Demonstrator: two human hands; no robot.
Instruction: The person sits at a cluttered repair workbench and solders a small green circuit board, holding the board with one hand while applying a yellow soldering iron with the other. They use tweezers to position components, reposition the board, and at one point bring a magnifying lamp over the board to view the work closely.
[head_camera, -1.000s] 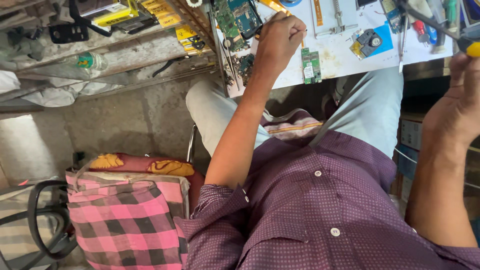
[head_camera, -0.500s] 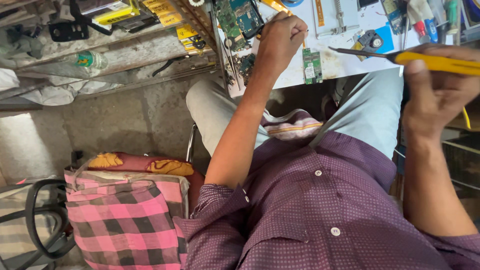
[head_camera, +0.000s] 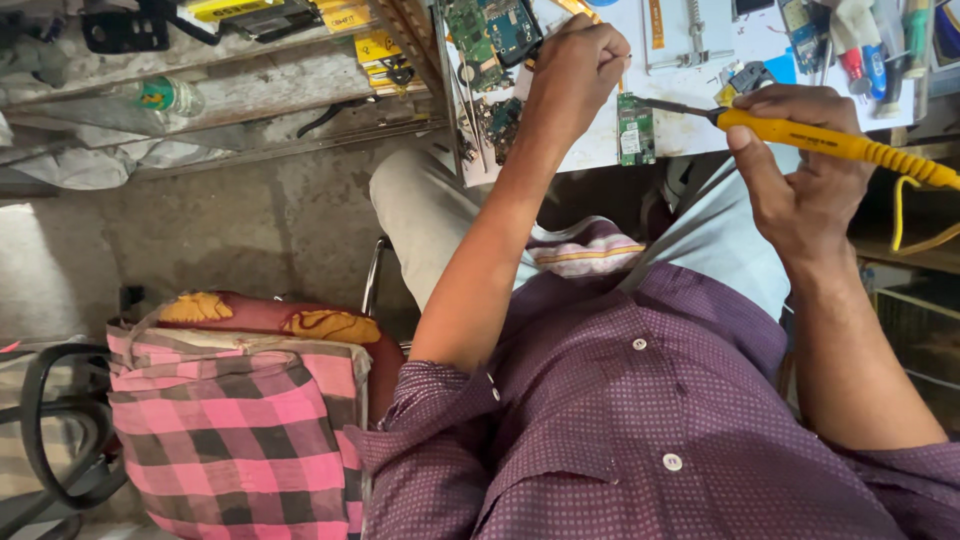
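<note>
My right hand (head_camera: 800, 165) grips a yellow-handled soldering iron (head_camera: 840, 145), its dark tip pointing left over the white worktop (head_camera: 690, 90). The tip ends just above a small green circuit board (head_camera: 634, 130) lying near the worktop's front edge. My left hand (head_camera: 575, 65) is closed over the worktop beside a larger green and blue circuit board (head_camera: 495, 30); something thin and yellow shows at its fingers, but what it holds is hidden.
Several screwdrivers and small tools (head_camera: 860, 50) lie at the worktop's right. A metal shelf (head_camera: 250, 80) with boxes and a bottle (head_camera: 165, 95) stands on the left. A pink checked bag (head_camera: 235, 430) sits by my left knee.
My right hand has brought the soldering iron down and leftward, from the frame's right edge to the small green board. My left hand has stayed in place.
</note>
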